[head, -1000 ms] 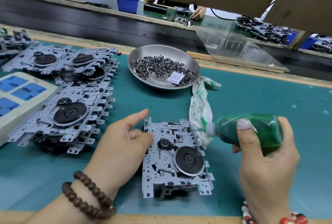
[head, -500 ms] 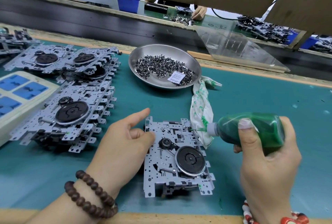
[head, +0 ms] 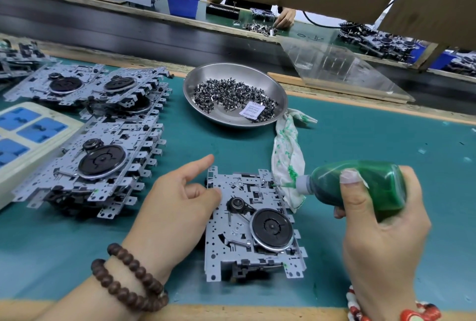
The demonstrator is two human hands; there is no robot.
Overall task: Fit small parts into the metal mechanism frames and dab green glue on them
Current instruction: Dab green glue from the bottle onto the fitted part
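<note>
Mechanism frame (head: pixel 247 228) lies flat on the green mat (head: pixel 360 145) front centre, long axis running near-to-far, black flywheel (head: pixel 272 229) on its right half, small pulley (head: pixel 237 203) up-left of that. Right hand (head: pixel 381 233) wraps the green glue bottle (head: pixel 360 185), thumb across the top; bottle lies roughly horizontal, nozzle (head: pixel 282 185) pointing left and touching the frame's far right edge. Left hand (head: pixel 175 207) rests on the frame's left edge, index finger straight and pointing away up-right, other fingers curled with tips against the plate; can't tell if they pinch anything. Bottle base hidden in the palm. Stained white rag (head: pixel 287 156) lies between the bottle and the steel dish (head: pixel 206 81), partly behind the nozzle. Dish holds a heap of small dark parts (head: pixel 226 95), too fine to identify, plus a white sachet (head: pixel 252 111). Stacked frames (head: pixel 95 163) sit left; lower layers mostly hidden. Cream tray with blue inserts (head: pixel 28 130) is cut off at the left border.
</note>
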